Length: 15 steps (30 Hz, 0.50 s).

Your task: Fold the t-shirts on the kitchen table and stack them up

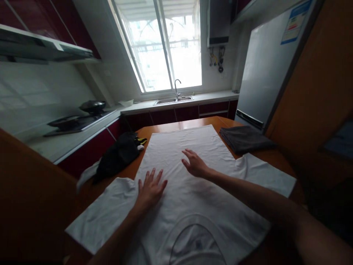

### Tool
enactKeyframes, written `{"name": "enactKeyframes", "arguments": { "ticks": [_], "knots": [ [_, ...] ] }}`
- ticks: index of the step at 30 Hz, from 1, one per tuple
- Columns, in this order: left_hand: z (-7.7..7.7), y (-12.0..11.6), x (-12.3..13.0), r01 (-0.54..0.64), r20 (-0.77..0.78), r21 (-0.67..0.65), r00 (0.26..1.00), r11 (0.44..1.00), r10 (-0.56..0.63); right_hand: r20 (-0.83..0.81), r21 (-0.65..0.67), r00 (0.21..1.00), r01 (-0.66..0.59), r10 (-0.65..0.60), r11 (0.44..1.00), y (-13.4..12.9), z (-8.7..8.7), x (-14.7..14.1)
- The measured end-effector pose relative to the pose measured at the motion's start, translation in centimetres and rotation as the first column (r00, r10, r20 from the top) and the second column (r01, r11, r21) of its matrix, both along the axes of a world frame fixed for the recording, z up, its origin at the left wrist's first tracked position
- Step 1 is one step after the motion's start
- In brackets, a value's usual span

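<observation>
A white T-shirt [187, 191] lies spread out on the wooden table, its neck opening nearest me and its hem at the far side. Both sleeves stretch outward, and light wrinkles run over the body. My left hand [151, 189] rests on the shirt's left part near the sleeve seam, fingers spread. Over the middle of the shirt is my right hand [194, 163], fingers apart and slightly bent; whether its palm touches the cloth I cannot tell. Neither hand holds anything.
On the brown table [179, 127], a folded dark grey cloth [245, 138] lies at the right. Dark crumpled clothing [118, 154] sits at the left edge. Beyond are a counter with a sink [173, 100], a stove with a wok [93, 106], and a fridge [267, 66].
</observation>
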<state>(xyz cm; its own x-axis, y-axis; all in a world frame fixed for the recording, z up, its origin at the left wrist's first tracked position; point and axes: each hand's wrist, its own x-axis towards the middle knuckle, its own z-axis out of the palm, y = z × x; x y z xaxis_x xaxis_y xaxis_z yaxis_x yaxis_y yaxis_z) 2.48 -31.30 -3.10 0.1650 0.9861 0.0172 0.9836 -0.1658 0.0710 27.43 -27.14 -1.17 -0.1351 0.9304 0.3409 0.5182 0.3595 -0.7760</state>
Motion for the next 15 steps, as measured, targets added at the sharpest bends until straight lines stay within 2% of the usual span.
{"name": "enactKeyframes", "arguments": {
  "ticks": [1, 3, 6, 10, 13, 15],
  "knots": [
    [0.1, -0.1, 0.1, 0.014, 0.005, 0.017, 1.000, 1.000, -0.014, 0.138, 0.016, 0.990, -0.029, 0.027, 0.999, -1.9, -0.3, -0.6],
    [0.1, -0.4, 0.3, 0.043, 0.012, -0.002, 0.999, 0.999, -0.043, 0.310, -0.013, 0.950, -0.017, 0.020, 1.000, -4.9, -0.9, -1.3],
    [-0.1, -0.7, 0.4, 0.061, 0.020, -0.074, 0.998, 0.995, -0.060, 0.481, -0.089, 0.877, 0.043, 0.005, 0.995, -7.3, -2.0, -1.3],
    [0.0, -1.2, 0.3, 0.074, 0.045, -0.092, 0.997, 0.993, -0.070, 0.614, -0.127, 0.789, 0.081, 0.014, 0.989, -7.8, -3.2, -1.2],
    [0.0, -1.3, 0.2, 0.090, 0.065, -0.090, 0.994, 0.992, -0.085, 0.611, -0.025, 0.788, 0.110, -0.072, 0.994, -7.7, -3.6, -1.4],
    [-0.2, -1.4, 0.1, 0.095, 0.081, -0.087, 0.993, 0.992, -0.088, 0.601, 0.024, 0.795, 0.077, -0.076, 0.997, -7.8, -3.8, -1.5]
  ]
}}
